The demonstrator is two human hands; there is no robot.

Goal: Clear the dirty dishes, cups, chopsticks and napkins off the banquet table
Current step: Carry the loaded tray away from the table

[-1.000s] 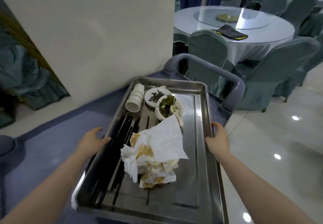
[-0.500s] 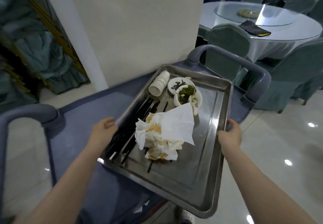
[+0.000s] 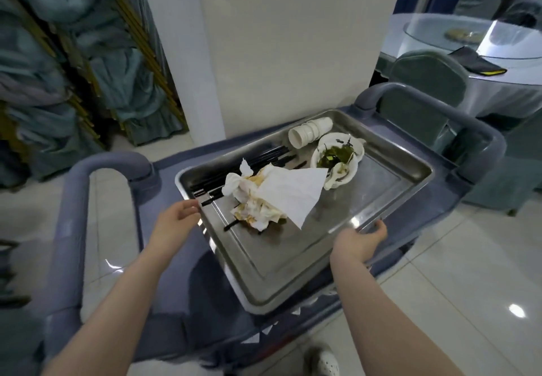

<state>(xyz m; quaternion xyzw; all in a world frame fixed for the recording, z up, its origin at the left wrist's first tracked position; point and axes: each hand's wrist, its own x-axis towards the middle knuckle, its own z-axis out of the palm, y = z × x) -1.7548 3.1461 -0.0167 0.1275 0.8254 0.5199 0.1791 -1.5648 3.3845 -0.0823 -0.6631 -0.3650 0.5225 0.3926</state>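
left grip [image 3: 176,223] and right grip [image 3: 359,240] clasp opposite rims of steel tray [image 3: 293,273], keeping it level over cart [image 3: 164,287] | between grips: soiled napkins [image 3: 272,199], black chopsticks [image 3: 234,167] | beyond: bowls [image 3: 337,161], stacked cups [image 3: 309,132]

Hidden, cropped and unclear parts of the scene

The napkins [image 3: 272,199] cover the middle of the black chopsticks [image 3: 234,170], so their count cannot be told. The right hand [image 3: 359,242] has its fingertips under the tray [image 3: 293,273] rim, out of sight. What lies in the bowls [image 3: 337,161] is a blurred green mass. The round table [image 3: 498,53] and the white shoe [image 3: 324,361] are cut off by the picture's edges. The cart [image 3: 181,287] vanishes beneath the tray.
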